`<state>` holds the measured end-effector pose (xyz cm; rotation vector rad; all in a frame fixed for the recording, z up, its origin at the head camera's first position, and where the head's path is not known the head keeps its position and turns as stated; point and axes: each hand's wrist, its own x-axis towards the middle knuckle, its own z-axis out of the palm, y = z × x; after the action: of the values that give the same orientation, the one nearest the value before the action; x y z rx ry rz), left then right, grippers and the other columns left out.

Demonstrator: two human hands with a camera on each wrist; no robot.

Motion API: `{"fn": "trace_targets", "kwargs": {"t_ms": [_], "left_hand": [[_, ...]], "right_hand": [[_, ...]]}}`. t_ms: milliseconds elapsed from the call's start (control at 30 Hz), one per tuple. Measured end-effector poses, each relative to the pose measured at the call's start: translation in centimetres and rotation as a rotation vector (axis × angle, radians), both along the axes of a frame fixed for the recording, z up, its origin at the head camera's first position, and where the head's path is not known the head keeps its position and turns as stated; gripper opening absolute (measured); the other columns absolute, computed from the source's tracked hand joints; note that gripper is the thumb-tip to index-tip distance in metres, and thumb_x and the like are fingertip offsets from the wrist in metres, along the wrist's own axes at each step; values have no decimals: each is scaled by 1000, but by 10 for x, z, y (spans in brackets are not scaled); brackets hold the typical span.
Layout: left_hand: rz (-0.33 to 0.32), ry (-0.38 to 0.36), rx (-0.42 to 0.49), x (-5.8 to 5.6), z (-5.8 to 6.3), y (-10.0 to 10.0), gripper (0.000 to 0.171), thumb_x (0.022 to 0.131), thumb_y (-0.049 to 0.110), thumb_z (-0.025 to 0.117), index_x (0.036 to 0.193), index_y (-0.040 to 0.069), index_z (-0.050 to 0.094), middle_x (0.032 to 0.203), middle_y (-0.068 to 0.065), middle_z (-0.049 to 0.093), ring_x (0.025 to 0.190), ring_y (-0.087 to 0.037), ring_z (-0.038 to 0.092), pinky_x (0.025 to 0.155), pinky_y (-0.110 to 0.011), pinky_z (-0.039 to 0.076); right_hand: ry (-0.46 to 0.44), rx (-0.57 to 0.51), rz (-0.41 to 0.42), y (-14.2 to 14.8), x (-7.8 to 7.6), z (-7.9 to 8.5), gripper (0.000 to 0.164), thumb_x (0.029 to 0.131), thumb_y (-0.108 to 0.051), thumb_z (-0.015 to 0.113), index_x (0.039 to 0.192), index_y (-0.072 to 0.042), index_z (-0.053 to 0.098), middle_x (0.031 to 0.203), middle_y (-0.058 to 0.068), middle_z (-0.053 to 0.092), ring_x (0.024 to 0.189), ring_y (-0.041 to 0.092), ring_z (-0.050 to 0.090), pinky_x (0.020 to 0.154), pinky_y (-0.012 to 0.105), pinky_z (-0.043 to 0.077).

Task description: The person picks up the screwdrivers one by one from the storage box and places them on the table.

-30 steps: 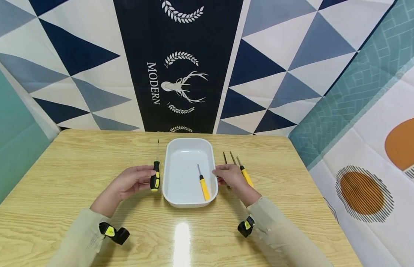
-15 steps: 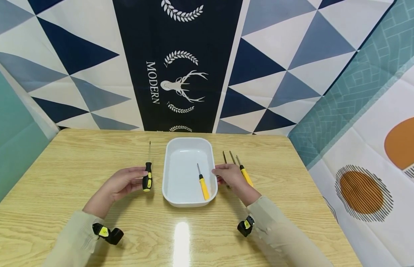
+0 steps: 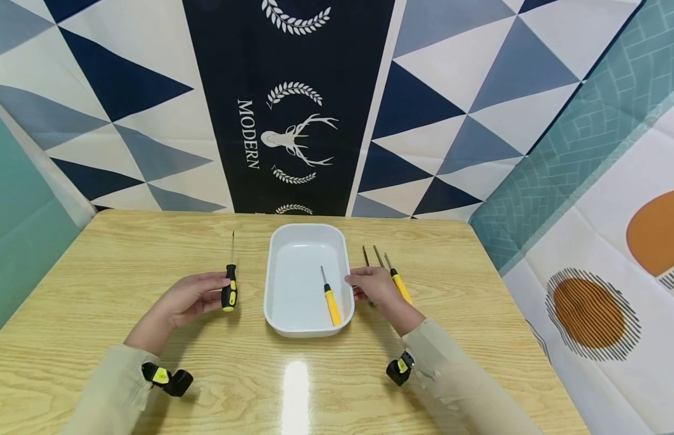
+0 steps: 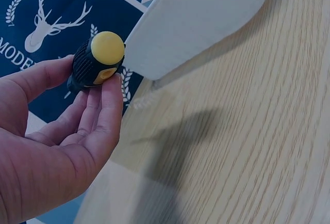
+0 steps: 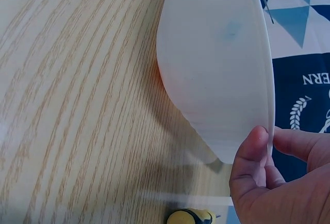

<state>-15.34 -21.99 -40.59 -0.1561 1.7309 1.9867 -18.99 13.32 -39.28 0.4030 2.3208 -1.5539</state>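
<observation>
My left hand pinches a black and yellow screwdriver by its handle, left of the white tray, with the shaft pointing away toward the wall. In the left wrist view its round yellow handle end faces the camera, held between thumb and fingers above the table. My right hand grips the right rim of the white tray, thumb and fingers on either side of the wall in the right wrist view. Inside the tray lies a yellow-handled screwdriver, its shaft pointing away.
Right of the tray, beside and partly behind my right hand, several screwdrivers lie on the wooden table; one has a yellow handle. A patterned cloth wall rises behind the table's back edge.
My left hand has moved left with the black and yellow screwdriver, away from the tray's side. The right hand and the tray have stayed in place.
</observation>
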Motion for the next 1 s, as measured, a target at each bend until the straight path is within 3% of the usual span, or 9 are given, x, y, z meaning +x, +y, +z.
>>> {"fn": "trace_targets", "kwargs": {"t_ms": [367,1000], "left_hand": [[-15,10,-63,1,-7,-14,71,96,21,52,143,-14,12,93,8,61,86,-2,63,79,-19,54],[58,-20,-152,2,-15,-33,73,94,23,57,143,-13,17,89,11,62,83,-1,62,76,-20,55]], "right_hand": [[-10,6,-8,1,0,0,29,89,-16,64,114,-1,62,95,12,64,67,14,57,61,25,54],[-12,8,-13,0,1,0,29,88,-16,64,114,-1,63,93,11,64,67,14,57,60,23,53]]}}
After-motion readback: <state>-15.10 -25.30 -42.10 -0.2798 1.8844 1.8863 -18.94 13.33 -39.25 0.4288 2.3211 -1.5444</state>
